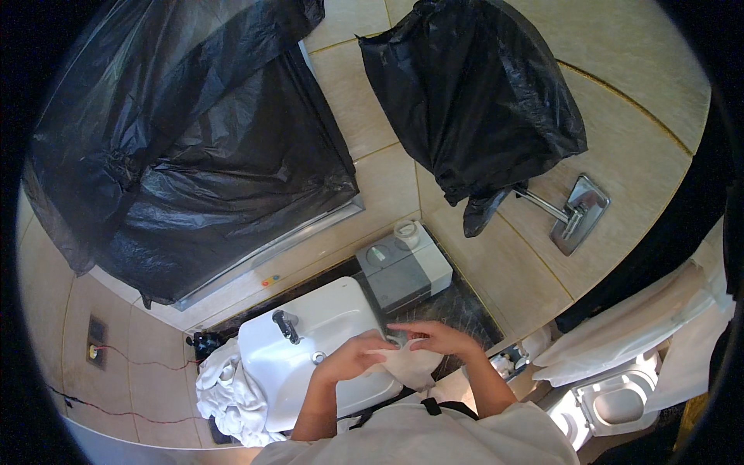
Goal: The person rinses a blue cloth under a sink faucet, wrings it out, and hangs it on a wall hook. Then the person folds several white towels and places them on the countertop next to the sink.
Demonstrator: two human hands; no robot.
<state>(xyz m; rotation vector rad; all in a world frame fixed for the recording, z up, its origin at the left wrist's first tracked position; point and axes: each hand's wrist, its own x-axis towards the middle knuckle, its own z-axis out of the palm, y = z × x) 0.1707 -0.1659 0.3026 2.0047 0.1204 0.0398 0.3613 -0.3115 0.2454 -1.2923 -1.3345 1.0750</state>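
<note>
1. Holding a limp pale piece (413, 368) between left hand (349, 360) and right hand (446, 339), just over the right front edge of the white basin (345, 298).
2. Working with both hands close together: apparently pinching at the left edge with the left fingertips, and at the upper right part between right thumb and fingers.
3. Drooping below the fingers toward the near right corner of the basin, well apart from the chrome tap (285, 327).
4. Hard to tell, with fingers covering the upper edge, whether made of cloth or thin plastic.
5. Amounting, by judgement, to a two-handed step of adjusting or spreading out that limp pale piece, not reaching for anything else.
6. Calling next, judging by the slack, for a steady pinch on both sides and a gentle widening of the gap, without brushing the grey-and-white appliance (403, 267) beyond.
7. Leaving untouched the heap of white cloth (230, 395), bunched along the left side of the basin.
</note>
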